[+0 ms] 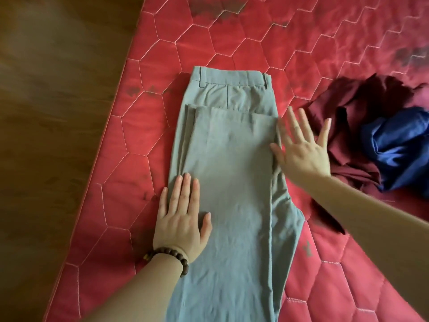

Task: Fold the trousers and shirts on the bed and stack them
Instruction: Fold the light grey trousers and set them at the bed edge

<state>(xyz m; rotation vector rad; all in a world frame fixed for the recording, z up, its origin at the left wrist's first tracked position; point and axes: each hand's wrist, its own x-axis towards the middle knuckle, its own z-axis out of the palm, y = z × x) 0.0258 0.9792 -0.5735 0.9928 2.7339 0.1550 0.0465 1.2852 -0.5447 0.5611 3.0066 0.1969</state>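
A pair of grey trousers (228, 173) was laid lengthwise on the red quilted mattress (130, 145), the waistband (232, 77) at the far end and the legs running toward the camera and out of the bottom of the view. The legs had been doubled back over the seat, so that a folded edge was seen just below the waistband, and the two legs were stacked one on the other along the left side.

The left hand (183, 219) was pressed flat on the near left edge of the trousers, fingers straight and close together, the thumb spread to the right; nothing was gripped by it. A bracelet of dark wooden beads (167, 254) was worn on that wrist.

The right hand (301, 147) was held with the fingers straight and fanned wide — the thumb and forefinger lay against the right edge of the folded cloth, while the outer fingers reached over the mattress. It was slightly blurred, and nothing was held in it.

To the right, well apart from the trousers, a crumpled maroon garment (362, 117) was heaped on the mattress, and a rumpled blue garment (399, 145) was lying partly on top of it — neither had been folded. A wooden floor (51, 112) was seen to the left of the mattress.
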